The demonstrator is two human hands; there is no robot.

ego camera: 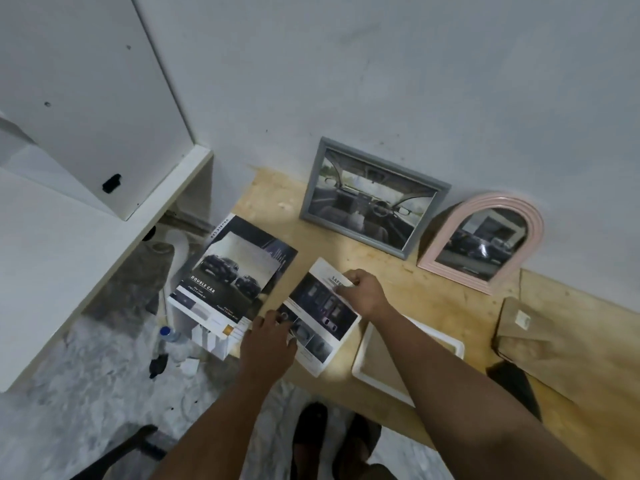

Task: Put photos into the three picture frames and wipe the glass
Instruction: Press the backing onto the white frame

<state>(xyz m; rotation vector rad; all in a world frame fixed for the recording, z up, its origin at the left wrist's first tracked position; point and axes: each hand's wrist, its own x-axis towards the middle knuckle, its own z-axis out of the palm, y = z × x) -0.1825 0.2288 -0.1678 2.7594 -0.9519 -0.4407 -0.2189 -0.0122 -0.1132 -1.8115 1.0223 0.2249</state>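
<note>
Left hand (268,336), right hand (362,292) both pinch one brochure page (320,315); three frames: grey (372,197), pink (485,240), white (407,362).

brochure (232,277): "DOUBLE CAB" in white below the two dark cars, again small along its top left edge | leaflet (320,315): heading starts "SAFE", remainder under the right hand (362,292) | smaller print: unreadable

Three picture frames: one grey (374,199), one pink arched (485,242), one white (362,370). Two printed car brochure sheets (235,271) (320,313). Two hands (268,341) (363,292).
</note>
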